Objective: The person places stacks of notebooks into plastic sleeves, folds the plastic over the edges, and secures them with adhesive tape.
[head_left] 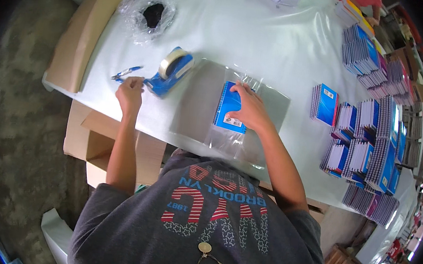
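A blue spiral notebook (230, 102) lies on a stack of clear plastic sheets (198, 106), with a narrow band of clear plastic running across it. My right hand (250, 106) holds the notebook down, thumb and fingers spread over its cover. At the front end of a blue tape dispenser (168, 81), my left hand (130, 93) is closed in a pinch; what lies between the fingertips is too small to make out. A roll of pale tape (171, 64) sits in the dispenser. Just beyond my left fingers lies a slim blue-and-metal tool (127, 72), perhaps snips.
Stacks of spiral notebooks (366, 140) line the table's right side. A roll of clear plastic film (153, 15) stands at the far left, by a brown cardboard sheet (86, 35). An open cardboard box (100, 145) is below the table's near edge. A co-worker's arm (371, 2) shows at far right.
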A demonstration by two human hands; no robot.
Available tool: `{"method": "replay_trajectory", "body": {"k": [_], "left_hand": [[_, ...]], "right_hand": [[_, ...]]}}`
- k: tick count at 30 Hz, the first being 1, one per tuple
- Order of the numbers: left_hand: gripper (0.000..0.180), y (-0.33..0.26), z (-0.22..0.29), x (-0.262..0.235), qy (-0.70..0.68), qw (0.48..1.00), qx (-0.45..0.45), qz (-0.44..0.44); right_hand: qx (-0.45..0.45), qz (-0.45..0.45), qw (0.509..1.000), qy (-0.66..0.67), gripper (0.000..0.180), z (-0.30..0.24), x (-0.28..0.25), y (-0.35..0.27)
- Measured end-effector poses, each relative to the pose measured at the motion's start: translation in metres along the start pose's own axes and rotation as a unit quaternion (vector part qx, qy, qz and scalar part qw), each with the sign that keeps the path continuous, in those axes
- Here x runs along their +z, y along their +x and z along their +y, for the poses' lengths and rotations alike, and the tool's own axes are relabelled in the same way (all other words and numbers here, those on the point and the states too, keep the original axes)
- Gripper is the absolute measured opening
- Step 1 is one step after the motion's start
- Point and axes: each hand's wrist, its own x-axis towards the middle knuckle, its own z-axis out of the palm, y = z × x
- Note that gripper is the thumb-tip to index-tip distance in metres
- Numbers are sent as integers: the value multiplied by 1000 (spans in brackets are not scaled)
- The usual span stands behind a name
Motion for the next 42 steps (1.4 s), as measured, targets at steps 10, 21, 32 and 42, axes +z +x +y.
{"method": "replay_trajectory", "body": {"k": [10, 21, 32, 42], "left_hand": [[22, 37, -25, -17, 94, 994, -51, -23], [24, -35, 152, 55, -233, 772, 118, -580], [56, -24, 164, 112, 408, 711, 227, -526], [145, -23, 113, 130, 223, 860, 216, -405]], "right_hand": [[-16, 6, 1000, 13, 70, 6, 7, 3], [-37, 38, 998, -34, 76, 9, 1, 1], [-50, 43, 998, -7, 77, 12, -1, 1], [-54, 38, 998, -23, 104, 11, 7, 7]]}}
